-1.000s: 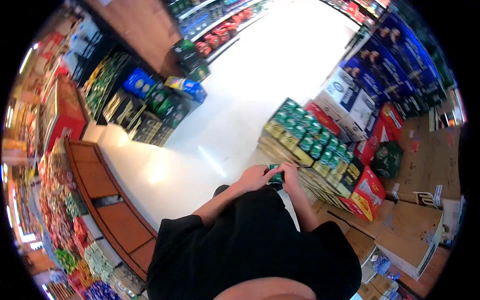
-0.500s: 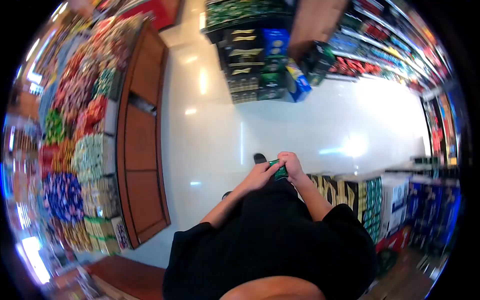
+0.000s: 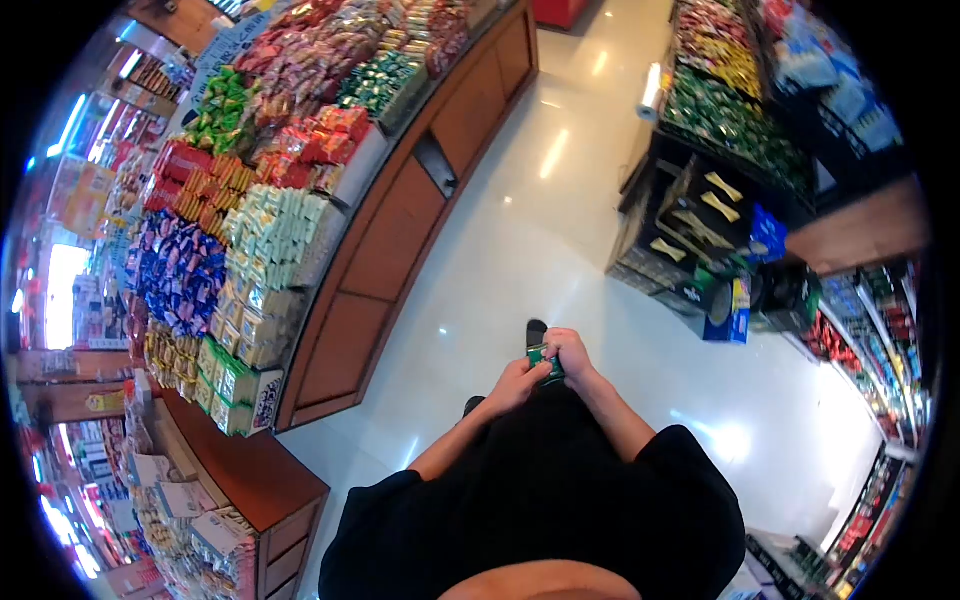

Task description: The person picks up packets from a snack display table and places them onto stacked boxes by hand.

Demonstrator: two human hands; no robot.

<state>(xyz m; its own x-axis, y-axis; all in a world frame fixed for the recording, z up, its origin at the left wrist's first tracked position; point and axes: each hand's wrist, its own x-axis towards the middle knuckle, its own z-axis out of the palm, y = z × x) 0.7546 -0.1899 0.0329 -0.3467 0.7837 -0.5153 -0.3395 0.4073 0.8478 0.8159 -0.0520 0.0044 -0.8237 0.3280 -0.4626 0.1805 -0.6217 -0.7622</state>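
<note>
A small green shiny packet (image 3: 541, 357) is held in front of my black shirt, between both hands. My left hand (image 3: 515, 384) is closed on its lower left side, with the thumb lying across it. At the upper right of the packet, my right hand (image 3: 568, 353) is closed with the fingers curled over its edge. The packet's print is too small to read, and its right part is hidden by my fingers. Below the hands, a dark shoe (image 3: 537, 329) shows on the floor.
On the left, a long wooden counter (image 3: 395, 260) bears heaps of wrapped sweets, including blue packets (image 3: 180, 265). A lower brown counter (image 3: 240, 465) stands nearer. Black boxes (image 3: 700, 215) are stacked at the upper right, with shelves (image 3: 880, 340) beyond. Pale glossy floor (image 3: 480, 290) runs between.
My view has swung left, so the sweets counter appears larger and the stacked boxes sit further right. Both hands still grip the green packet in front of my body.
</note>
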